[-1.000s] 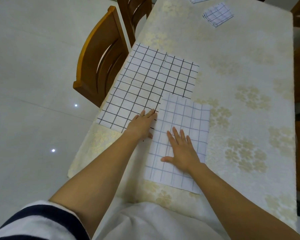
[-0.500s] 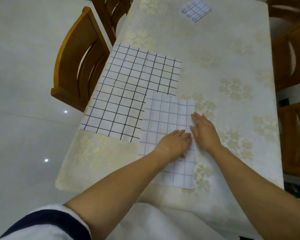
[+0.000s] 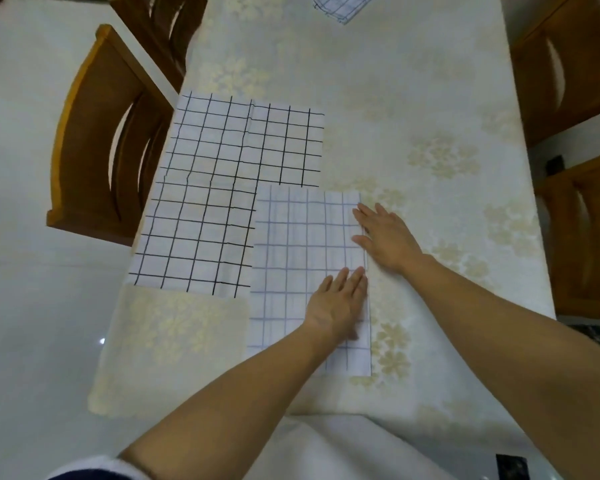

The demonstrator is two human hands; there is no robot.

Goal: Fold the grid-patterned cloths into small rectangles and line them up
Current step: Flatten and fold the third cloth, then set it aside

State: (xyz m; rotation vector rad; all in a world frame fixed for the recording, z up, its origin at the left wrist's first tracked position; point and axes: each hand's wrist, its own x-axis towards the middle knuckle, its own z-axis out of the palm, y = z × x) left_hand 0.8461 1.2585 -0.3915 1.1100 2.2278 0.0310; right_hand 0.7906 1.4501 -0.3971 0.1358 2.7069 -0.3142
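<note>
A white cloth with a faint blue grid (image 3: 298, 258) lies folded in a tall rectangle near the table's front edge. My left hand (image 3: 340, 303) lies flat on its lower right part, fingers straight. My right hand (image 3: 385, 233) rests flat at the cloth's right edge, fingertips on the cloth, palm on the tablecloth. A larger white cloth with a bold black grid (image 3: 222, 188) lies spread out to the left, partly under the blue one. A small folded blue-grid cloth (image 3: 340, 5) sits at the far end of the table.
The table (image 3: 430, 98) wears a cream floral cover. Wooden chairs stand at the left (image 3: 101, 140) and at the right (image 3: 575, 64). The black-grid cloth reaches the table's left edge.
Both hands have slid from the cloth's left and middle to its right edge. The right hand moved a little further up the edge in the last half second.
</note>
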